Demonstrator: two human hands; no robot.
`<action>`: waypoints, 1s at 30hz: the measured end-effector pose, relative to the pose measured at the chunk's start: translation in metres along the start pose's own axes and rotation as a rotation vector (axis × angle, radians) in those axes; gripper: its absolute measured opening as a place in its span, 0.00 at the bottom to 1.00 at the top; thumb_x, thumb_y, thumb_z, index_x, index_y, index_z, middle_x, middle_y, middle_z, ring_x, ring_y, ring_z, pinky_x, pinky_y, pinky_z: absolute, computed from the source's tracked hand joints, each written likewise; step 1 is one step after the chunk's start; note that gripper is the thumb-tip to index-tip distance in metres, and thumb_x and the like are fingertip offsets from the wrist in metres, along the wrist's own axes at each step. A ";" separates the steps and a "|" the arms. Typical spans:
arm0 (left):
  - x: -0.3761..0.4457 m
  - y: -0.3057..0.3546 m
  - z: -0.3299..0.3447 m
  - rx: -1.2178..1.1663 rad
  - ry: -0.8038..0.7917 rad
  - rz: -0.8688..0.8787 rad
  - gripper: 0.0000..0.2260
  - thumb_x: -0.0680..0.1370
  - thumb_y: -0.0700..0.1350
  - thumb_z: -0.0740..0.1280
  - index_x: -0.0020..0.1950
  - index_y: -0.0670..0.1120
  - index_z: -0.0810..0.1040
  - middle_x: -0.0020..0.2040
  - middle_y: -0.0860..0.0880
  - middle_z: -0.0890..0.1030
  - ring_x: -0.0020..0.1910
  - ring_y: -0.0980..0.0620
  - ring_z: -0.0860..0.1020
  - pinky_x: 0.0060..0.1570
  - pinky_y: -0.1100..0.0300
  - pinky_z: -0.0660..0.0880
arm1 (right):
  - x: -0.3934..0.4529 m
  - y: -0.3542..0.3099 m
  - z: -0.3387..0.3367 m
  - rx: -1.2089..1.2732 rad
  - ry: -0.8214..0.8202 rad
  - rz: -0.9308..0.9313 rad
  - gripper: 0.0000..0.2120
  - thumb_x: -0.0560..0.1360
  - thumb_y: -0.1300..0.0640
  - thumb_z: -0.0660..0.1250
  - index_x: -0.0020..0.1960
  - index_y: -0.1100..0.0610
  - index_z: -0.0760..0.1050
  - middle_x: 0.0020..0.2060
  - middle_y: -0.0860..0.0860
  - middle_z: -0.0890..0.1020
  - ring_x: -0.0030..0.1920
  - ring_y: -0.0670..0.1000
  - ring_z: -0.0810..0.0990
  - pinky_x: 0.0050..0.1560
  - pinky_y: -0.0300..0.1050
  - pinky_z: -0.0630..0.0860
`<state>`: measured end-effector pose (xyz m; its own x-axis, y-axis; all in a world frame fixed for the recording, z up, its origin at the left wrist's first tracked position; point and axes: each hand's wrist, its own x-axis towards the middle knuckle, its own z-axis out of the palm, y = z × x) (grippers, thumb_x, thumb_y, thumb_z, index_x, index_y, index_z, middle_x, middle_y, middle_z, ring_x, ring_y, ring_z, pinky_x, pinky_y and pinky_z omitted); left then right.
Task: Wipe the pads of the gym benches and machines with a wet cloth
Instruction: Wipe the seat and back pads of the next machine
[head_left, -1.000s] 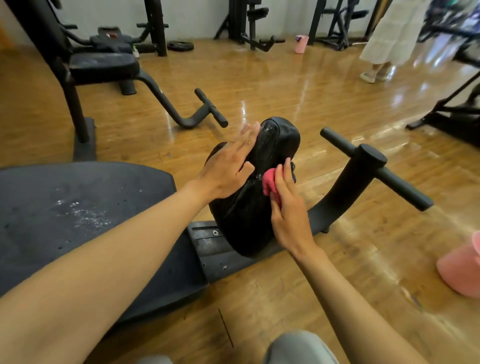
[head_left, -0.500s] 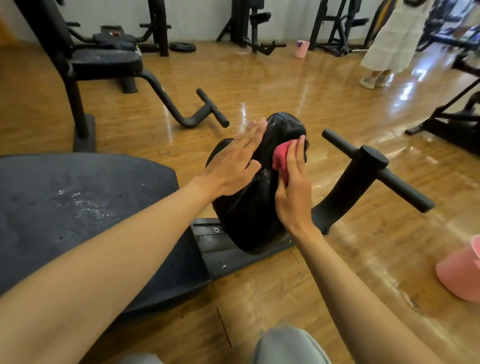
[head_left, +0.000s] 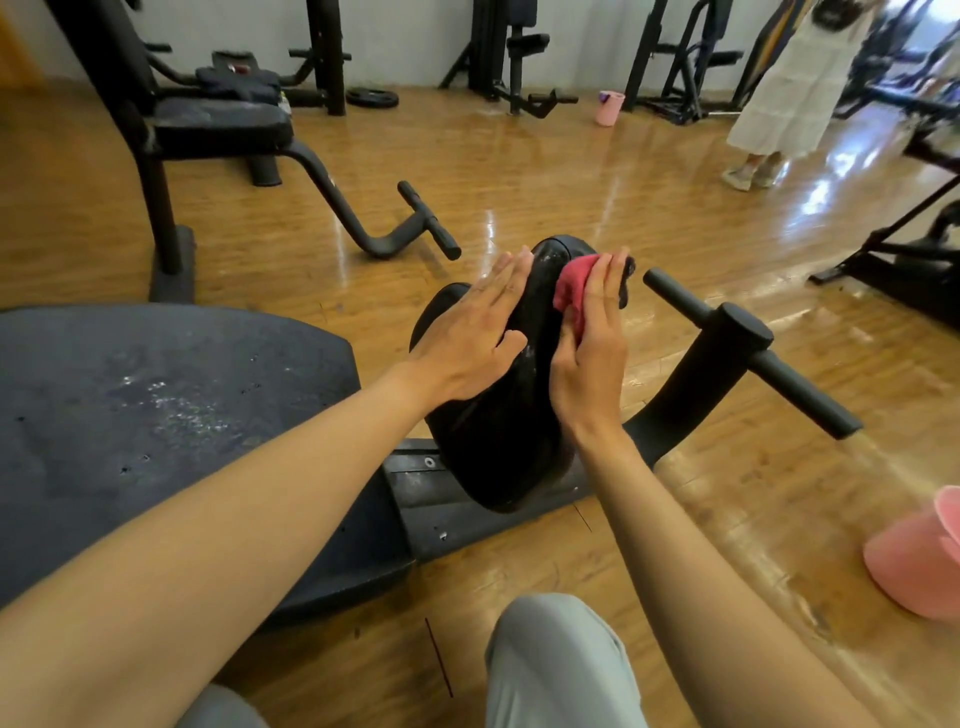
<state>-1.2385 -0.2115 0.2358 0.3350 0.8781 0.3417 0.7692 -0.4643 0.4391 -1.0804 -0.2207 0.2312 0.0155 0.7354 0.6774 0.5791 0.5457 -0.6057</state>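
Left hand (head_left: 475, 338) flat, fingers straight, braced on the left side of the black pad (head_left: 498, 436). Right hand (head_left: 592, 353) presses a red cloth (head_left: 571, 286) with straight fingers against the pad's upper right side. Pink bucket (head_left: 919, 566) at right on floor.

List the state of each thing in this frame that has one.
black pad: upright, glossy, looks wet
red cloth: pressed against the pad's upper right side
right hand: fingers straight, pressing the cloth
left hand: flat on the pad's left side
flat bench pad: speckled with droplets
pink bucket: upright on the floor, partly out of frame
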 end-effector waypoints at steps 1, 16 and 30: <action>0.001 0.001 0.001 -0.006 0.002 -0.006 0.36 0.82 0.44 0.58 0.84 0.47 0.40 0.85 0.53 0.41 0.82 0.59 0.38 0.81 0.58 0.44 | 0.002 0.002 0.003 -0.014 -0.002 -0.011 0.31 0.83 0.68 0.58 0.82 0.64 0.48 0.82 0.56 0.46 0.78 0.34 0.47 0.71 0.24 0.53; 0.000 0.007 -0.003 0.040 0.006 -0.047 0.34 0.83 0.44 0.56 0.84 0.46 0.41 0.85 0.52 0.41 0.82 0.58 0.40 0.78 0.61 0.43 | -0.031 -0.001 0.012 -0.061 -0.078 0.069 0.32 0.82 0.69 0.59 0.83 0.60 0.52 0.83 0.55 0.51 0.80 0.50 0.55 0.73 0.28 0.57; -0.005 0.009 0.006 -0.012 0.050 -0.039 0.34 0.82 0.42 0.54 0.84 0.46 0.41 0.85 0.52 0.41 0.82 0.57 0.39 0.81 0.56 0.44 | -0.112 0.029 -0.018 0.010 -0.216 0.011 0.32 0.79 0.72 0.62 0.81 0.58 0.59 0.81 0.52 0.60 0.81 0.46 0.57 0.78 0.36 0.55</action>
<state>-1.2294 -0.2195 0.2328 0.2771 0.8885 0.3657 0.7744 -0.4318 0.4625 -1.0504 -0.2945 0.1459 -0.1541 0.8095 0.5665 0.5719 0.5406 -0.6170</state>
